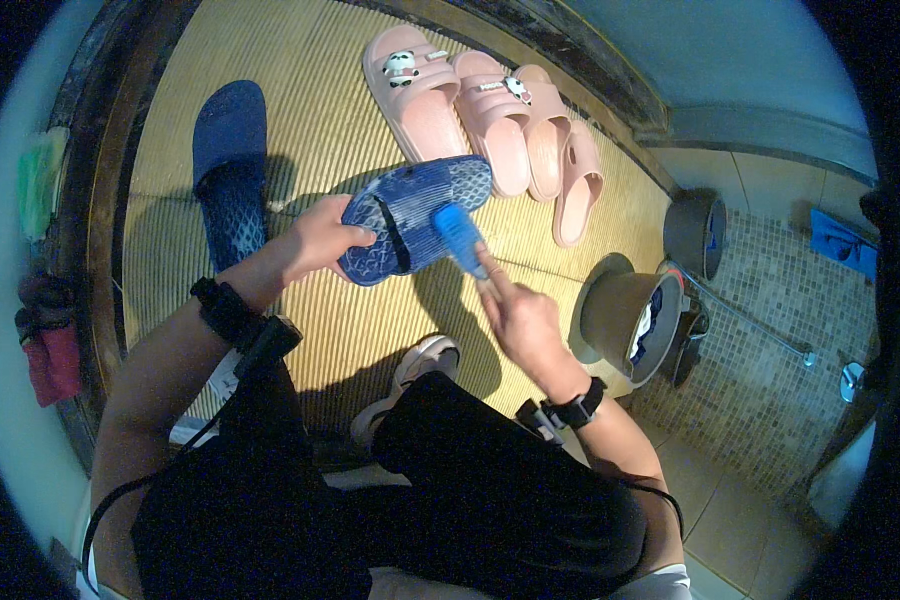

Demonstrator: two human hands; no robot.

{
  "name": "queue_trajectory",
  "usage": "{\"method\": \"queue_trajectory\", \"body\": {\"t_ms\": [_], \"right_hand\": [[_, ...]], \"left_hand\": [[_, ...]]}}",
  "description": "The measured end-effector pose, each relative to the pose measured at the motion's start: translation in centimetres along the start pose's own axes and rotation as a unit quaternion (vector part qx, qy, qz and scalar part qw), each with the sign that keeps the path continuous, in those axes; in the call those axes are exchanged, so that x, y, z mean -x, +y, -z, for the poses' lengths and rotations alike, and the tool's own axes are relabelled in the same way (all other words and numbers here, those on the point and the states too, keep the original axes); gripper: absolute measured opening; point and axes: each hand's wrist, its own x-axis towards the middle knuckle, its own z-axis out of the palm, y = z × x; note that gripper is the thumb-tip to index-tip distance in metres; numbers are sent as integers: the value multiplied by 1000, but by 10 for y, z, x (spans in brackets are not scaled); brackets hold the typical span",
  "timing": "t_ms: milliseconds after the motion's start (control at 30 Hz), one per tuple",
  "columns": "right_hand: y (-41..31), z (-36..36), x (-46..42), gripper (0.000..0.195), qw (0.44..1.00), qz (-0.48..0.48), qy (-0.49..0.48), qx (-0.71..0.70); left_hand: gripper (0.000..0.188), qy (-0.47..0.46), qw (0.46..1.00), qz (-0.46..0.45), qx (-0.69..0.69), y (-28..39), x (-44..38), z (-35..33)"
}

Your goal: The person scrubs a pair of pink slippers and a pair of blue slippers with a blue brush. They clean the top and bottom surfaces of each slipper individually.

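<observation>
My left hand (322,236) grips one end of a navy slide sandal (412,217), thumb on top of its patterned footbed. The sandal is held above the ribbed tan floor, its ribbed strap facing up. In my right hand (525,330) is a blue brush (456,231), blurred, its head over the edge of the strap. My index finger stretches along the brush's handle. The matching navy slide sandal (232,172) lies on the floor at the left. Beyond the held sandal, several pink slide sandals (506,142) stand in a row, some with panda ornaments.
To the right stands a brown bucket (626,322) with dark and white cloth inside. A second brown bucket (686,229) is farther back, by the mosaic-tiled surface (765,360). A hose (742,315) crosses there. Red cloth (51,364) lies at the left edge.
</observation>
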Motion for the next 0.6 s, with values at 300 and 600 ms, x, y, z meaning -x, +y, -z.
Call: {"method": "queue_trajectory", "body": {"t_ms": [300, 600], "right_hand": [[8, -2, -4, 54, 1000, -10, -11, 2], [2, -2, -1, 56, 1000, 7, -19, -1]], "left_hand": [[30, 3, 1000, 9, 0, 3, 5, 0], [36, -10, 999, -10, 32, -7, -2, 6]]}}
